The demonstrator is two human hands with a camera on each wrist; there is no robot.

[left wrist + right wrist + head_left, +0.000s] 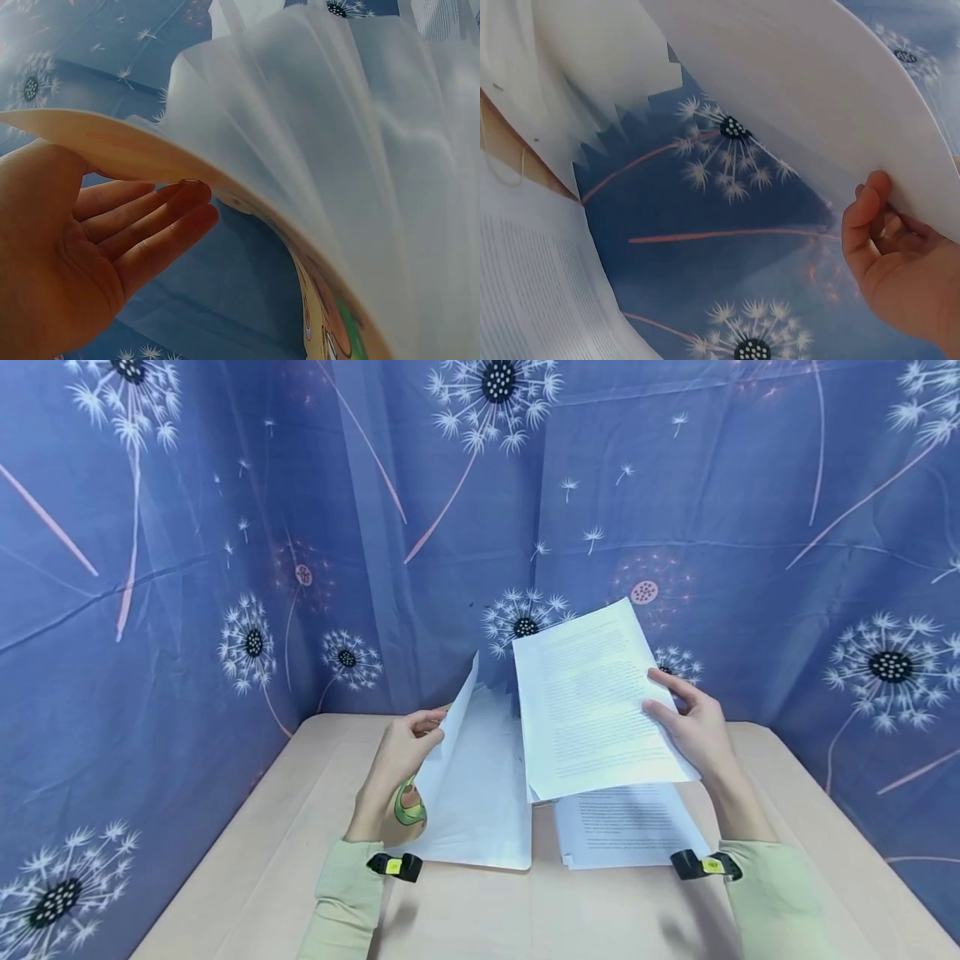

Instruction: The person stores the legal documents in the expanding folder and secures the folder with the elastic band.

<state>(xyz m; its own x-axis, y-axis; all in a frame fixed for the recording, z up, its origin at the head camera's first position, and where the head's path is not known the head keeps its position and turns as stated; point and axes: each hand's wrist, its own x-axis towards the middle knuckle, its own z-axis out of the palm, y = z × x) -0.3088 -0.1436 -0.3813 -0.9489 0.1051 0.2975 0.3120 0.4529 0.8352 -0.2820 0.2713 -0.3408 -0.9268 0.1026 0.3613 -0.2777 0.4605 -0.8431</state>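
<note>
**Open folder point(483, 810) and loose printed paper point(592, 710)**

Folder: translucent pockets, tan cover point(112, 142) with cartoon print; lies open on the table point(247, 877), left of centre, its cover side raised and curved.

Left hand point(405, 747): pinches the raised cover side at its edge; fingers nearly straight underneath, thumb hidden in the left wrist view.

Printed paper: held tilted above the table, partly over a second item, the printed stack point(630, 827), which lies right of the folder.

Right hand point(697, 727): pinches the paper's right edge, thumb on the printed face, fingers behind.

Also present: black wristbands point(393, 866), pale green sleeves point(348, 885), blue dandelion-patterned cloth point(465, 510) behind.
</note>
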